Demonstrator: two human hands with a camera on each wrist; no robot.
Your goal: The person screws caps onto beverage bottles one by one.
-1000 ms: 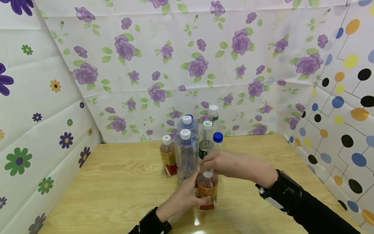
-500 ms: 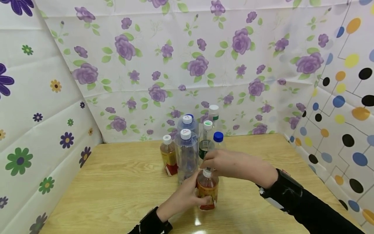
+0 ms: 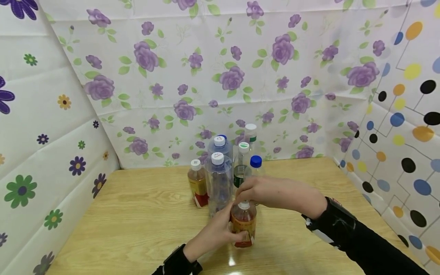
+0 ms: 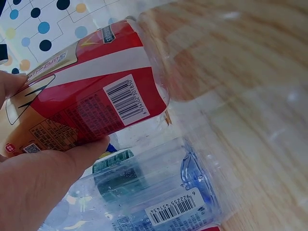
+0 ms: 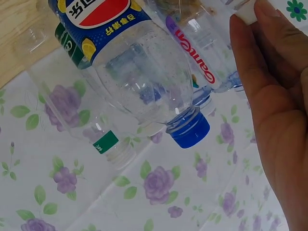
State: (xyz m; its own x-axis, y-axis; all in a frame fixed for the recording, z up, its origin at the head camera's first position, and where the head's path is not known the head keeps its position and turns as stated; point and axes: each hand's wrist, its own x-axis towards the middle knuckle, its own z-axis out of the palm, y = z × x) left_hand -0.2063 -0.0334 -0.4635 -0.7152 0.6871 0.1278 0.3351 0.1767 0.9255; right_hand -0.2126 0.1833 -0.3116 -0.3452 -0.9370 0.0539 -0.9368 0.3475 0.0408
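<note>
An amber drink bottle (image 3: 245,217) with a red and yellow label stands upright near the front of the table. My left hand (image 3: 216,231) grips its body low down, thumb across the front. In the left wrist view that bottle's red label and barcode (image 4: 127,99) lie between the thumb and fingers. From above, my right hand (image 3: 278,193) pinches the white cap (image 3: 243,205) at the bottle's neck. The right wrist view shows the white cap (image 5: 246,12) between thumb and fingertips, with the bottle itself out of that frame.
Close behind stand tall clear bottles with white caps (image 3: 218,158), a second amber bottle (image 3: 198,187), a green-labelled bottle (image 3: 240,173) and a blue-capped Pepsi bottle (image 5: 144,72). Another clear bottle (image 3: 251,131) is at the back. Floral cloth (image 3: 185,88) walls in the wooden table (image 3: 137,229).
The right fingers shift slightly at the white cap. The left hand and the bottle stay in the same place.
</note>
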